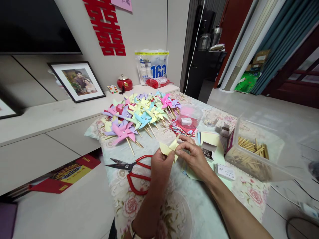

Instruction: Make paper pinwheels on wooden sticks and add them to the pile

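Note:
A pale yellow paper pinwheel (164, 148), its blades folded in, is held up over the table between my two hands. My left hand (161, 162) pinches it from the left with the thumb near its middle. From the right, the thumb and fingers of my right hand (190, 151) press together at the pinwheel's centre; whether a pin sits between them is too small to tell. Red-handled scissors (132, 167) lie spread beside my left hand. Just right of my right hand is an open small box of metal pins (207, 154), resting on pale paper sheets (220, 142).
Many finished pinwheels on sticks (144, 116) are heaped at the back left. A clear plastic bin (245, 162) with wooden sticks stands at the right edge. A small white box (224, 171) and a round plastic tub (191, 114) are on the flowered tablecloth (131, 205).

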`<act>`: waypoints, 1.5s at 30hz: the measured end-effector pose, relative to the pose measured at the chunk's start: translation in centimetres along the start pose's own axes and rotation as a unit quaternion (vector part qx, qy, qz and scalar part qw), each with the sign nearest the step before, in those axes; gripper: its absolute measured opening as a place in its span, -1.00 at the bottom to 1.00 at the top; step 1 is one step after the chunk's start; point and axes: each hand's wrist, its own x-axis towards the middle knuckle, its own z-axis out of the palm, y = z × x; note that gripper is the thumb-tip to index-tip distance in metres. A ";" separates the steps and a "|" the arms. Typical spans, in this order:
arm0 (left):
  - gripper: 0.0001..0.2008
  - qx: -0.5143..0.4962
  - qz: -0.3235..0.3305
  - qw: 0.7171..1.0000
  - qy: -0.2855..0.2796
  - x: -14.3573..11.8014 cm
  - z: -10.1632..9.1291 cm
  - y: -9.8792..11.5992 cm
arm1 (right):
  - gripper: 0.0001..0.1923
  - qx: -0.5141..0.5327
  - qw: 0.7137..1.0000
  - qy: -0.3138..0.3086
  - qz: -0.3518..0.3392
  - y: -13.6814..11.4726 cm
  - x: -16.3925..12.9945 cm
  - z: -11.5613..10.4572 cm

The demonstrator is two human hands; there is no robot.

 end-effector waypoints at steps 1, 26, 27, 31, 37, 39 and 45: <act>-0.66 0.003 0.001 1.000 -0.002 0.0 0.0 0.0 | -0.85 0.002 1.000 -0.002 0.002 0.0 0.0 0.0; -0.83 0.122 0.055 0.991 0.024 -0.6 0.0 0.5 | -0.89 -0.004 1.000 0.015 0.004 -0.1 -0.2 0.4; -0.85 0.132 0.059 0.989 0.028 -0.7 0.1 0.6 | -0.89 -0.005 1.000 0.018 0.003 -0.1 -0.3 0.5; -0.89 0.163 0.079 0.983 0.038 -0.9 0.0 0.8 | -0.89 -0.003 1.000 0.022 0.007 -0.2 -0.4 0.7; -0.91 0.194 0.093 0.975 0.052 -1.0 -0.1 0.8 | -0.88 -0.001 0.999 0.031 0.011 -0.2 -0.4 0.9; -0.91 0.193 0.088 0.976 0.053 -1.0 -0.1 0.8 | -0.88 0.004 0.999 0.037 0.012 -0.1 -0.4 1.0; -0.87 0.160 0.084 0.982 0.056 -1.1 0.0 0.9 | -0.88 0.048 0.998 0.034 0.032 -0.2 -0.3 1.2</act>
